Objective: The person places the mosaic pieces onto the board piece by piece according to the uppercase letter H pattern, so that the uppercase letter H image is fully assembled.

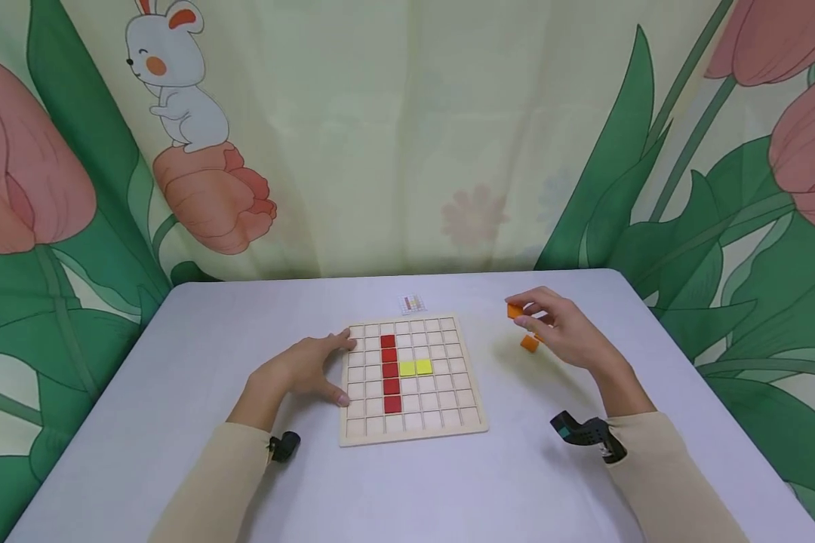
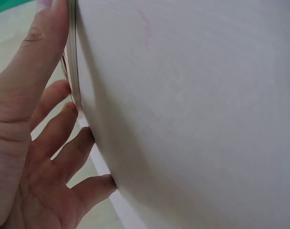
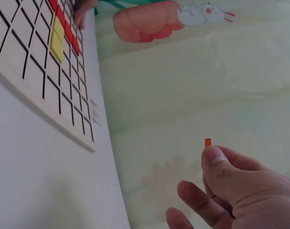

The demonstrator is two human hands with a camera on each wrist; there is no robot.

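A wooden grid board [image 1: 441, 400] lies on the table, with a column of red tiles [image 1: 390, 369] and two yellow tiles [image 1: 416, 367] side by side to the right of it. My left hand [image 1: 302, 366] rests against the board's left edge, thumb and fingers spread apart along it. Right of the board, my right hand [image 1: 564, 328] pinches an orange tile [image 1: 514, 311] between thumb and fingertip. In the right wrist view only a narrow end of that orange tile [image 3: 208, 142] shows. Loose orange tiles [image 1: 529, 344] lie below this hand, partly hidden by it.
Behind the board's far edge lies a small card [image 1: 412, 303] printed with a coloured grid pattern. The white table [image 1: 489, 490] has rounded far corners. A curtain [image 1: 380, 151] with flowers and a rabbit hangs behind it.
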